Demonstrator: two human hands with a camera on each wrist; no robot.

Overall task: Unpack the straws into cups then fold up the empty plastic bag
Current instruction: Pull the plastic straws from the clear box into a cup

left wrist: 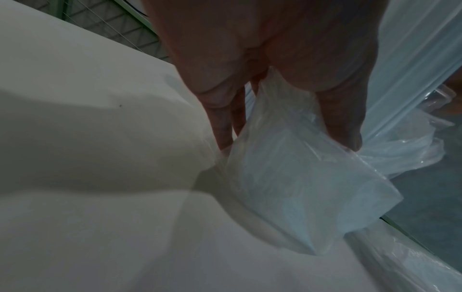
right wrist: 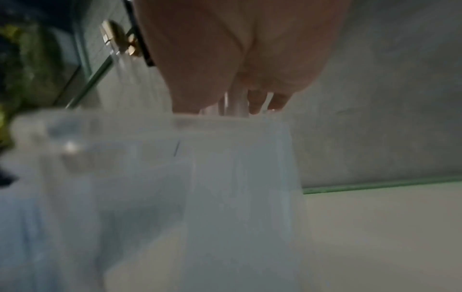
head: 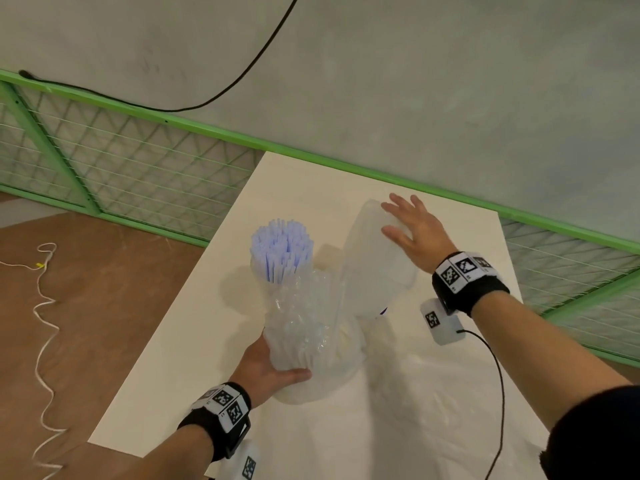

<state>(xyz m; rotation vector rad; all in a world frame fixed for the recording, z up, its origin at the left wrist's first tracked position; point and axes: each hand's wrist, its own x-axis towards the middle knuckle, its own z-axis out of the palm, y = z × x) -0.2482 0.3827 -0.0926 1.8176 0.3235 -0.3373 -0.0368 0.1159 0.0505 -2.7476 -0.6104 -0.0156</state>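
Fingers (head: 405, 206) of the right hand (head: 419, 237) are spread and fairly straight, lying against the upper side of a tall stack of clear cups (head: 377, 258) that leans over the white table (head: 194, 334); from the right wrist view I cannot tell whether they press or only touch it. Down at the near side, the left hand (head: 266, 368) has its thumb and fingers wrapped round the bottom of the plastic bag (head: 298, 327), gripping it so the bag stands almost upright. Its crinkled plastic is bunched down around the bundle of straws (head: 280, 247), whose pale blue and white ends stick out of the open top, fanned out a little. Bag and cup stack sit just beside each other, close to touching near their lower ends. Both wrists wear black bands with square printed markers. Behind the table runs a green mesh fence (head: 138, 161), with a black cable (head: 242, 74) draped on its rail, and a white cord (head: 45, 306) trails across the brown floor.
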